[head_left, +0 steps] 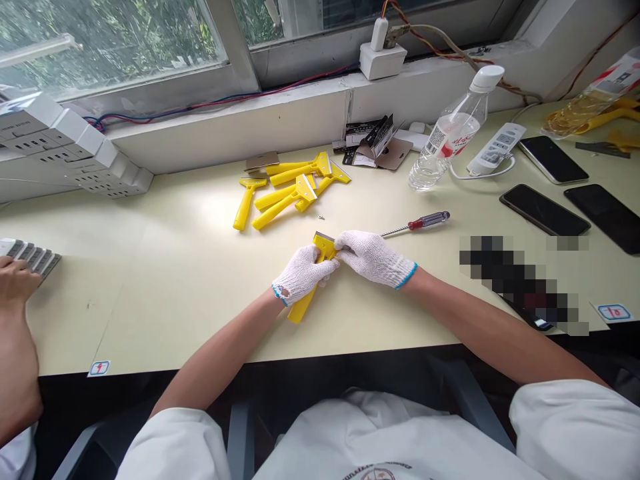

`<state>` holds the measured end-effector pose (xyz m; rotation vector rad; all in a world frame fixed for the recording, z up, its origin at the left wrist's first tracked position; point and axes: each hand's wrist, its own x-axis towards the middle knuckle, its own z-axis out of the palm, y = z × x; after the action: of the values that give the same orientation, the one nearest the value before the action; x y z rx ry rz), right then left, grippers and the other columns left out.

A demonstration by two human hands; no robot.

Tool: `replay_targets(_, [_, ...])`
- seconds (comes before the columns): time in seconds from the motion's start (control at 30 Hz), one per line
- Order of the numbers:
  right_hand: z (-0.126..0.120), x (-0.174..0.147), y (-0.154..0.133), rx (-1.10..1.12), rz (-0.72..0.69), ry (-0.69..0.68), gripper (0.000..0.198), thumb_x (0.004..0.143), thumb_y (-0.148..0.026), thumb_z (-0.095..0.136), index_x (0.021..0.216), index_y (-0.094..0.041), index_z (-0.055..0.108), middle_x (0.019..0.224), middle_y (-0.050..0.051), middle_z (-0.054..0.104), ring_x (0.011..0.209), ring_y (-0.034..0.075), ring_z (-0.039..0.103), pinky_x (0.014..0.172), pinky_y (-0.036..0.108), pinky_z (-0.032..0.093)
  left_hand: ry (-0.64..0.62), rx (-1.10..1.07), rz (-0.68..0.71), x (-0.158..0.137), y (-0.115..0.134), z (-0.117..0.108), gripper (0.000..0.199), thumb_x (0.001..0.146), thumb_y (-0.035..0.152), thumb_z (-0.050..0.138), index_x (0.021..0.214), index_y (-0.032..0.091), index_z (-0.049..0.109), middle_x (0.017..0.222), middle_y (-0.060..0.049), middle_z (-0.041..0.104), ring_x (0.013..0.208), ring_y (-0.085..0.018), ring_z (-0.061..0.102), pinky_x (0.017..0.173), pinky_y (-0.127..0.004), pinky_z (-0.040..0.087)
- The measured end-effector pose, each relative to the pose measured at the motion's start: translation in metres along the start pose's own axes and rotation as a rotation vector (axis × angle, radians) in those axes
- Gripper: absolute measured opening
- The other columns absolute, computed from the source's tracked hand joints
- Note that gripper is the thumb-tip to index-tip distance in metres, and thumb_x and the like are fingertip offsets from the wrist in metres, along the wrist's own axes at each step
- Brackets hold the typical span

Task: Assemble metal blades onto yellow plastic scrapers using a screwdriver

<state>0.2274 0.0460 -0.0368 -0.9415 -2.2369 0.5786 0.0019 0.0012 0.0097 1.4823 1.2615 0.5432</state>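
A yellow scraper (325, 246) with a metal blade edge at its head is held over the table, its handle slanting down toward me. My left hand (303, 275), in a white knit glove, is wrapped round it just below the head. Gloved likewise, my right hand (371, 255) has its fingers pinched together at the right side of the head; whatever lies between the fingertips is hidden. Beyond my right hand lies a screwdriver (425, 221) with a clear and red handle. Several more yellow scrapers (283, 199) lie in a pile behind, with tiny metal bits (321, 217) nearer me.
Black and brown packaging (377, 143) lies by the wall, beside a water bottle (450, 130). A power strip (497, 148) and several phones (545, 209) are at right. White boxes (75, 143) are stacked at left, where another person's hand (17, 283) holds grey-white pieces.
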Motion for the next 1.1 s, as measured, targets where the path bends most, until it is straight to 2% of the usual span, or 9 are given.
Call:
replay_targets(0.13, [0.0005, -0.0008, 0.0006, 0.011, 0.03, -0.018, 0.009, 0.104, -0.017, 0.065, 0.105, -0.019, 0.074, 0.101, 0.006, 0.079, 0.087, 0.02, 0.074, 0.082, 0.032, 0.056, 0.0, 0.008, -0.007, 0.0, -0.0008, -0.0001, 0.036, 0.096, 0.039, 0.074, 0.069, 0.021, 0.059, 0.062, -0.001, 0.066, 0.059, -0.015, 0.058, 0.065, -0.03, 0.045])
replay_targets(0.47, [0.0086, -0.0013, 0.0011, 0.013, -0.033, 0.048, 0.011, 0.104, -0.017, 0.064, 0.108, -0.019, 0.074, 0.104, 0.008, 0.079, 0.092, 0.022, 0.075, 0.086, 0.034, 0.06, -0.015, -0.01, 0.012, 0.0, -0.0016, -0.0009, 0.03, 0.095, 0.035, 0.073, 0.072, 0.021, 0.059, 0.063, 0.001, 0.066, 0.06, -0.014, 0.059, 0.066, -0.03, 0.045])
replay_targets(0.67, [0.0093, -0.0012, 0.0038, 0.002, -0.053, 0.059, 0.009, 0.104, -0.017, 0.064, 0.107, -0.018, 0.073, 0.104, 0.008, 0.078, 0.094, 0.023, 0.075, 0.089, 0.036, 0.062, -0.019, -0.01, 0.004, -0.0004, 0.0001, -0.001, 0.034, 0.096, 0.036, 0.072, 0.069, 0.021, 0.058, 0.062, 0.0, 0.066, 0.059, -0.014, 0.058, 0.065, -0.029, 0.045])
replay_targets(0.87, [0.0095, -0.0007, 0.007, -0.006, -0.111, 0.098, 0.01, 0.106, -0.016, 0.063, 0.109, -0.018, 0.072, 0.105, 0.009, 0.078, 0.095, 0.024, 0.077, 0.089, 0.038, 0.064, -0.012, -0.035, -0.01, 0.0002, 0.0011, -0.0026, 0.033, 0.094, 0.035, 0.074, 0.068, 0.02, 0.06, 0.061, -0.001, 0.067, 0.058, -0.013, 0.057, 0.064, -0.029, 0.045])
replay_targets(1.1, [0.0087, -0.001, 0.0043, -0.088, -0.258, 0.148, 0.011, 0.108, -0.014, 0.061, 0.114, -0.018, 0.069, 0.107, 0.009, 0.078, 0.095, 0.022, 0.076, 0.089, 0.036, 0.065, -0.018, -0.036, -0.02, 0.0001, 0.0039, -0.0035, 0.039, 0.093, 0.036, 0.075, 0.062, 0.02, 0.059, 0.058, -0.002, 0.065, 0.057, -0.014, 0.058, 0.067, -0.03, 0.047])
